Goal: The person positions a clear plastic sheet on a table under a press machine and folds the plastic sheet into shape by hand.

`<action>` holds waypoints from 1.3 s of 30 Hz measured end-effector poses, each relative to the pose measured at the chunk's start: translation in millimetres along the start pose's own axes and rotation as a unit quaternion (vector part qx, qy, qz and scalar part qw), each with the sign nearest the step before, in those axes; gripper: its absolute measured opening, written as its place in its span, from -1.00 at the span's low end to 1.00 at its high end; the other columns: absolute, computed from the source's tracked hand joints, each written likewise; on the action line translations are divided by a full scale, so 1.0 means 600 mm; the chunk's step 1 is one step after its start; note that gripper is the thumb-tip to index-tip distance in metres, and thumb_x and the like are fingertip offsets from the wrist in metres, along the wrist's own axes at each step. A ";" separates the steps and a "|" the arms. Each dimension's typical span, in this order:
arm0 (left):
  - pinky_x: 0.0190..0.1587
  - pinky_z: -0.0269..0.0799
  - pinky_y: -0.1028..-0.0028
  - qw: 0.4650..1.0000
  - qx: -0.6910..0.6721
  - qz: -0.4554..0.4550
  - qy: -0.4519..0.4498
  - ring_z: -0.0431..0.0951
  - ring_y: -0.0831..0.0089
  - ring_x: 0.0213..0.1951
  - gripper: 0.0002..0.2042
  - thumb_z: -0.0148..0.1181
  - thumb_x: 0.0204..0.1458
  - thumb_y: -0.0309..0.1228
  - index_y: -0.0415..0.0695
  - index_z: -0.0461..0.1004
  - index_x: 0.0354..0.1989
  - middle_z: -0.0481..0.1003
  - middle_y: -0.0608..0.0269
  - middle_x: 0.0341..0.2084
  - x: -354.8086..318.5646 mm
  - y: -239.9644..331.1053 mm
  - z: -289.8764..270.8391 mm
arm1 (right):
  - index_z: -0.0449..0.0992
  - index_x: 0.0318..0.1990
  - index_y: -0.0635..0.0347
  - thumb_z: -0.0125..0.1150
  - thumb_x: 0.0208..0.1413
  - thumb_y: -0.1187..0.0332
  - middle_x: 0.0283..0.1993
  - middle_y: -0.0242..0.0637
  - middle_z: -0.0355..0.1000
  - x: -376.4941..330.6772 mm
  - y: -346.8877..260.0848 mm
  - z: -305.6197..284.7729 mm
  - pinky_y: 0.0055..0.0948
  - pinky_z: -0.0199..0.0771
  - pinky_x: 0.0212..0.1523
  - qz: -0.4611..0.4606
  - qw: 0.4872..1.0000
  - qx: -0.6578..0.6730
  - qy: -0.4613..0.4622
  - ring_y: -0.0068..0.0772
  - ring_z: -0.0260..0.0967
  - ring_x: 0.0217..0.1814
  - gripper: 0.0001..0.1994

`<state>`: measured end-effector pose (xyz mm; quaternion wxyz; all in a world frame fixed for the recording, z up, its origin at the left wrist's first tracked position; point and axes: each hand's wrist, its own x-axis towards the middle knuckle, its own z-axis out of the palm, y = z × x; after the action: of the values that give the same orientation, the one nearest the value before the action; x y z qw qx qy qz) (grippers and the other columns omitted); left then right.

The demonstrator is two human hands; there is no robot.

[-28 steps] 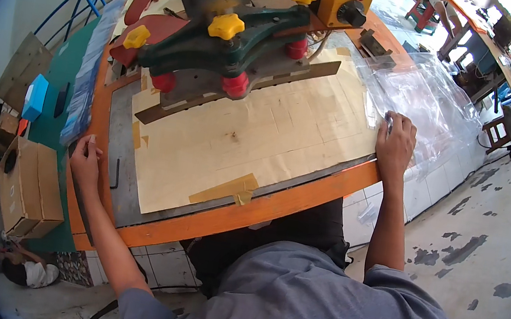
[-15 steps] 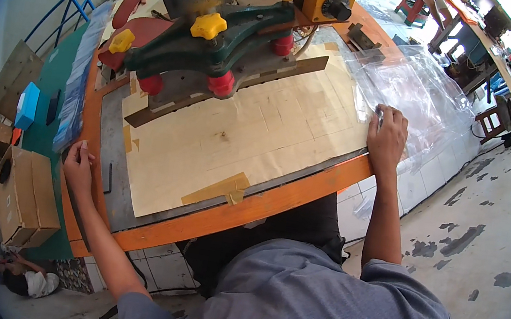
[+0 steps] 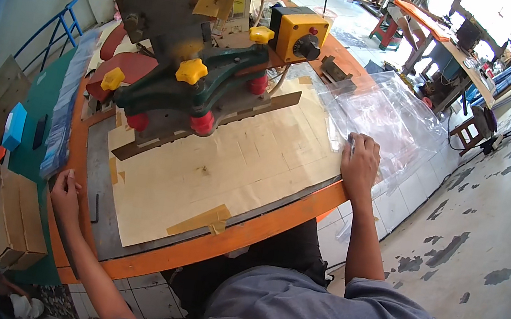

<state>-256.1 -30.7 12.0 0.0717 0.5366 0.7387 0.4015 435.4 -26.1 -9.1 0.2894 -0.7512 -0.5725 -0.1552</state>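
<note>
My right hand (image 3: 360, 165) rests at the table's right edge, fingers curled at the near corner of a clear plastic sheet (image 3: 401, 112) that hangs over the side. At the left edge, my left hand (image 3: 66, 197) is closed with thumb and fingers together, close to the end of a long blue plastic-wrapped stack (image 3: 62, 124). What it pinches, if anything, is hidden. Between my hands a tan board (image 3: 199, 184) with tape patches and cut lines lies on a dark metal plate (image 3: 93, 165). Above its far part stands a press head (image 3: 167, 90) with yellow knobs, red collars and a long metal bar.
A yellow control box (image 3: 300, 37) with a black dial sits behind the board. On the left are a hex key (image 3: 96, 208), a blue box (image 3: 14, 127) and a cardboard carton (image 3: 12, 219). Orange table edging (image 3: 246, 224) runs before me. Other people are partly visible far right and lower left.
The view has tilted up, so the table appears lower and more of the press shows. Both hands stay at the same table edges, with little movement against them.
</note>
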 end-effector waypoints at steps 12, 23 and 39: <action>-0.39 0.35 0.49 1.000 0.002 -0.015 0.013 0.46 0.62 -0.49 -0.71 0.10 0.43 -0.25 -0.22 0.63 -0.02 0.51 0.32 -0.57 0.002 -0.006 0.002 | 0.57 0.06 0.19 0.24 0.24 0.32 0.10 -0.11 0.50 0.002 -0.005 -0.002 -0.07 0.39 0.19 0.002 1.000 0.007 -0.007 -0.03 0.38 0.20 -0.71; -0.38 0.35 0.49 1.000 -0.004 -0.008 0.012 0.46 0.61 -0.47 -0.68 0.09 0.44 -0.20 -0.22 0.63 0.00 0.50 0.33 -0.56 0.002 -0.011 0.002 | 0.60 0.01 0.18 0.26 0.22 0.34 -0.01 -0.16 0.54 0.002 0.003 0.001 -0.10 0.41 0.15 0.012 1.000 0.011 -0.007 -0.06 0.42 0.12 -0.75; -0.42 0.35 0.50 0.998 -0.046 -0.020 0.044 0.46 0.62 -0.49 -0.71 0.16 0.41 -0.24 -0.22 0.64 0.01 0.52 0.33 -0.55 0.005 -0.001 0.003 | 0.63 0.01 0.23 0.31 0.25 0.07 0.05 0.05 0.61 0.290 0.136 -0.114 0.01 0.49 0.16 -0.035 0.996 -0.084 0.011 0.11 0.55 0.12 -0.60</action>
<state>-256.8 -27.0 11.3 0.0719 0.4993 0.7324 0.4572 571.2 51.4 122.0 0.2260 -0.7508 -0.5799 -0.2213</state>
